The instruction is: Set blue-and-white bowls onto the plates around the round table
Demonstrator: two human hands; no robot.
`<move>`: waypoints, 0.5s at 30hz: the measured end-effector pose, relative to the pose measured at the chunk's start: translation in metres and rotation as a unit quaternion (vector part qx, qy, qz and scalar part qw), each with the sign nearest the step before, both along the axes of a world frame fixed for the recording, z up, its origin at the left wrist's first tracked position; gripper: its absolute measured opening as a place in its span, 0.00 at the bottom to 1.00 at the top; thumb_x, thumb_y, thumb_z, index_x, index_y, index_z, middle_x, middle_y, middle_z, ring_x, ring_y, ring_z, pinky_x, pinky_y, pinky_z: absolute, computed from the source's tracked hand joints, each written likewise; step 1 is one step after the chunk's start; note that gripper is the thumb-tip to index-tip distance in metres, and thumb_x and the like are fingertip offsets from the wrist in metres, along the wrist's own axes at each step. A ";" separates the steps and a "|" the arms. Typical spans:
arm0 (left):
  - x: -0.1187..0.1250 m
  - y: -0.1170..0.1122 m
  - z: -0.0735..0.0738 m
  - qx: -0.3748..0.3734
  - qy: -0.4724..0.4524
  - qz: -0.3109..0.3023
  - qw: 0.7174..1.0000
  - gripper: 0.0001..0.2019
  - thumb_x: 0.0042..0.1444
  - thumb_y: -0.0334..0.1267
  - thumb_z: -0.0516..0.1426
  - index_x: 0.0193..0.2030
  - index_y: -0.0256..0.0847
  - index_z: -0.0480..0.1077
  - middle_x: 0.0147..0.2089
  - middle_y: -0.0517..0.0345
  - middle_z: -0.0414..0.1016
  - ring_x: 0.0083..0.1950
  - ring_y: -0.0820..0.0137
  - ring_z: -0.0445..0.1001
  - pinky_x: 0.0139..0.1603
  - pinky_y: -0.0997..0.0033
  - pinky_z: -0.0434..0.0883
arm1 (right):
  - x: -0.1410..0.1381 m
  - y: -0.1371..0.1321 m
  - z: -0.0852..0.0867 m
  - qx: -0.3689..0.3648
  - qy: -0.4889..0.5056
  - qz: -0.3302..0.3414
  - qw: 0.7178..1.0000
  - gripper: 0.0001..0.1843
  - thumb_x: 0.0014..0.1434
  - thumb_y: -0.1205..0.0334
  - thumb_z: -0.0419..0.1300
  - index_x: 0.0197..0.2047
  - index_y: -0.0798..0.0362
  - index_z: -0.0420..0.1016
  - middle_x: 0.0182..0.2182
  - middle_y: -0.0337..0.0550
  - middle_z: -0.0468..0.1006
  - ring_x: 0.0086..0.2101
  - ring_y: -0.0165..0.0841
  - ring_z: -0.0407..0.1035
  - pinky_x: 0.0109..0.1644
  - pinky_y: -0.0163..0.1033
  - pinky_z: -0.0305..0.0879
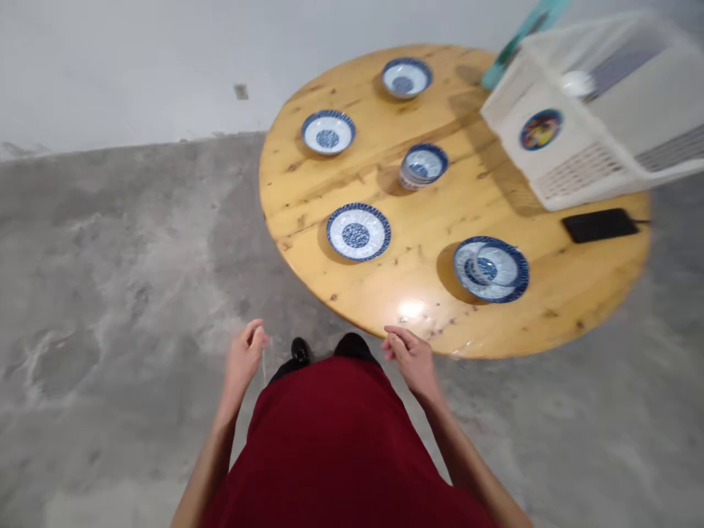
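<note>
Both my hands are in front of my body, apart from each other. My left hand (246, 353) hangs over the floor, left of the table, with its fingers curled in. A faint, thin, pale streak shows beneath it; I cannot make out what it is. My right hand (410, 359) is at the table's front edge with its fingers curled and nothing visible in them. Nearest to it are a blue-and-white dish (358, 232) and a second patterned dish (509, 282), whose inside is blurred. Farther back stand a small stack of bowls (423, 167) and two shallow dishes (328, 133) (407, 78).
The round wooden table (308, 198) stands ahead and to the right. A white plastic basket (550, 161) with things inside is at its right, beside a black phone-like slab (599, 225) and a turquoise object (517, 48). A wall (137, 66) runs behind.
</note>
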State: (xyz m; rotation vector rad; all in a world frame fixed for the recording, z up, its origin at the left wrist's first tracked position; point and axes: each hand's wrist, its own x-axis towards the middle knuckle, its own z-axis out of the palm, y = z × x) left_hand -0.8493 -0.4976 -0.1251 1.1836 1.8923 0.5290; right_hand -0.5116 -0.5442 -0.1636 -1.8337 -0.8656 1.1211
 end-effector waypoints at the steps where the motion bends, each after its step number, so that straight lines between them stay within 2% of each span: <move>1: -0.009 0.005 0.000 0.009 -0.001 0.017 1.000 0.24 0.57 0.53 0.52 0.51 0.40 0.76 0.33 0.55 0.81 0.35 0.62 0.81 0.41 0.65 0.76 | -0.004 0.011 0.003 0.014 -0.007 0.006 1.000 0.23 0.56 0.44 0.60 0.42 0.55 0.80 0.23 0.39 0.78 0.20 0.32 0.69 0.26 0.38 0.69; 3: -0.020 0.022 -0.002 0.033 -0.007 0.031 0.999 0.25 0.56 0.55 0.52 0.50 0.40 0.76 0.33 0.55 0.81 0.34 0.62 0.80 0.41 0.64 0.77 | 0.000 0.041 0.010 0.045 -0.028 0.010 0.999 0.22 0.56 0.45 0.59 0.42 0.55 0.80 0.23 0.39 0.79 0.20 0.32 0.69 0.25 0.37 0.68; 6: -0.014 0.062 -0.002 0.071 -0.022 -0.005 0.997 0.25 0.56 0.56 0.53 0.50 0.40 0.75 0.35 0.56 0.81 0.34 0.63 0.79 0.41 0.64 0.77 | 0.028 0.096 0.022 0.089 -0.063 -0.017 0.994 0.21 0.54 0.48 0.58 0.42 0.56 0.80 0.24 0.40 0.80 0.20 0.31 0.70 0.25 0.35 0.67; 9: 0.006 0.108 0.010 0.088 -0.038 -0.073 0.993 0.25 0.56 0.56 0.53 0.51 0.40 0.76 0.34 0.56 0.81 0.34 0.63 0.79 0.42 0.64 0.76 | 0.066 0.158 0.028 0.112 -0.097 -0.065 0.987 0.21 0.53 0.51 0.58 0.41 0.58 0.80 0.25 0.42 0.81 0.20 0.30 0.70 0.23 0.33 0.65; 11: 0.021 0.144 0.020 0.095 -0.035 -0.122 0.987 0.25 0.57 0.56 0.53 0.51 0.40 0.76 0.34 0.56 0.82 0.34 0.63 0.80 0.43 0.65 0.76 | 0.090 0.203 0.026 0.114 -0.120 -0.088 0.982 0.20 0.54 0.53 0.58 0.41 0.59 0.80 0.26 0.43 0.81 0.20 0.30 0.70 0.24 0.33 0.65; 15: 0.061 0.234 0.034 0.109 0.000 -0.217 0.970 0.25 0.59 0.54 0.52 0.53 0.40 0.77 0.37 0.54 0.83 0.37 0.62 0.82 0.43 0.66 0.75 | 0.131 0.288 0.014 0.085 -0.150 -0.144 0.974 0.15 0.56 0.59 0.57 0.42 0.59 0.79 0.27 0.42 0.81 0.21 0.30 0.72 0.26 0.33 0.66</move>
